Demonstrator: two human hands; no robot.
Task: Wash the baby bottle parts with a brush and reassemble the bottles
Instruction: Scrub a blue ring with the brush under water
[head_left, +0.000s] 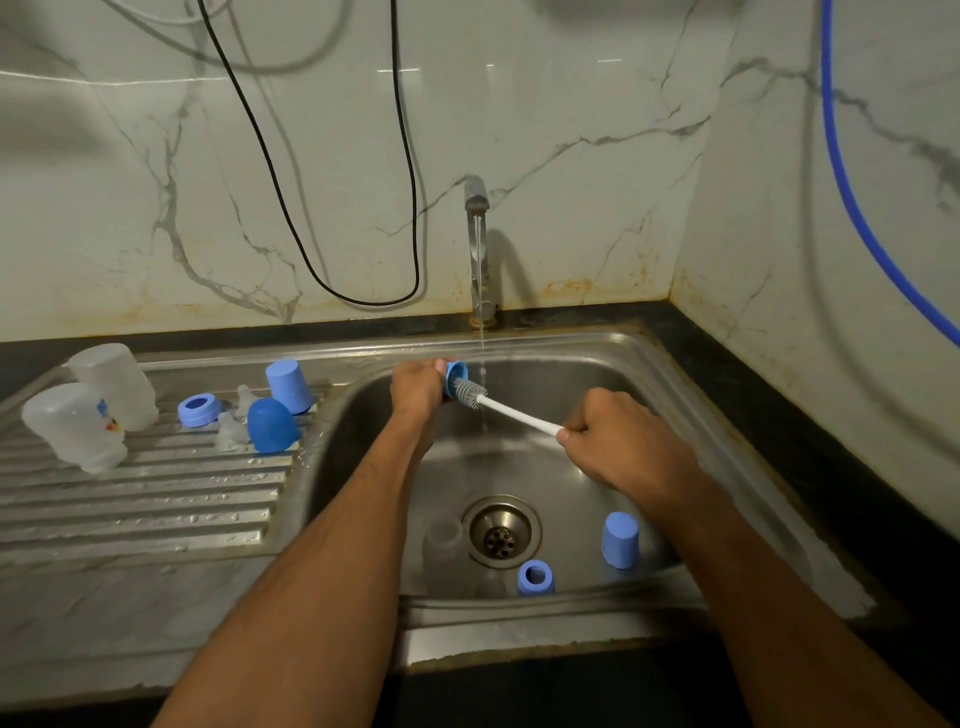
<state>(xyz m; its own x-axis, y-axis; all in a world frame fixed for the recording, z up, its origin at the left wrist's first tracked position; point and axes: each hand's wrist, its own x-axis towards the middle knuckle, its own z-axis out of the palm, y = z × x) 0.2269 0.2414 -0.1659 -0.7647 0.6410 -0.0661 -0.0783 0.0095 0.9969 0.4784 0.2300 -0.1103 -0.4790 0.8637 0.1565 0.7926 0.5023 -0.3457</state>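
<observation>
The left hand (415, 384) grips a blue bottle collar (456, 375) over the sink basin (571, 395), fingers curled round it, its open side turned toward 3 o'clock. The right hand (618, 441) is closed round the white handle of the bottle brush (498, 408); the grey bristle head sits at the collar's mouth, touching it. A thin stream of water falls from the tap (477, 244) at 12 o'clock, passing just beside the collar and across the brush shaft.

On the basin floor, a blue cap (619, 540) stands at 4 o'clock of the drain (501, 531), and a second blue collar (535, 577) lies at 5 o'clock of it. A clear part sits just at 9 o'clock of the drain; its kind cannot be told.

On the ribbed drainboard (130, 499), at 9 o'clock of the basin, two clear bottles (78, 426) stand inverted, close together. Near them are a blue collar (196, 410), two blue caps (272, 426) and two clear teats (228, 431).
</observation>
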